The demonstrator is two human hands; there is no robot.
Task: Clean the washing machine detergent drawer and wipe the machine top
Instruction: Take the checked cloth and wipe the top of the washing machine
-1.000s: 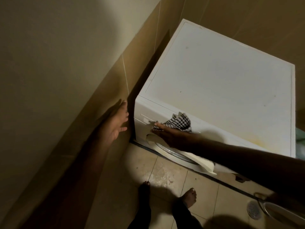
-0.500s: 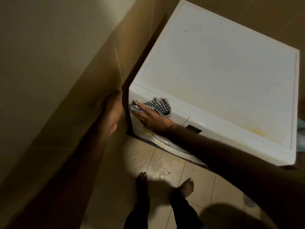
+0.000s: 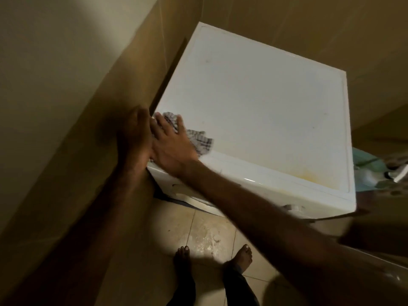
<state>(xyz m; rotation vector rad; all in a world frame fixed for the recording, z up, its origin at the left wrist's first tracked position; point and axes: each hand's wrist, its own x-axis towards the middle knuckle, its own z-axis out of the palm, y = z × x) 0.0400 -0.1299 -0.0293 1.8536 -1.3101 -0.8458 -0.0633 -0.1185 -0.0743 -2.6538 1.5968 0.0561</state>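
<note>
ok my right hand (image 3: 172,146) just slid the cloth (image 3: 198,141) off the front onto the machine top (image 3: 265,102), fingers spread flat, so top-wiping's started.

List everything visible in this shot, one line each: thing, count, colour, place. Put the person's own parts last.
washing machine: one, white, set in the corner against the walls.
machine top: one, white, with a yellowish stain near its front right corner.
checked cloth: one, black and white, on the top's front left corner, under the right hand.
walls: tan tiles, left of and behind the machine.
floor: beige tiles, with a pale smudge in front of the machine.
pale green item: one, right of the machine; too blurred to identify.
feet: two, bare, on the floor below the machine.
left hand: at the machine's left edge, blurred.
right hand: fingers spread, pressing the cloth.
</note>
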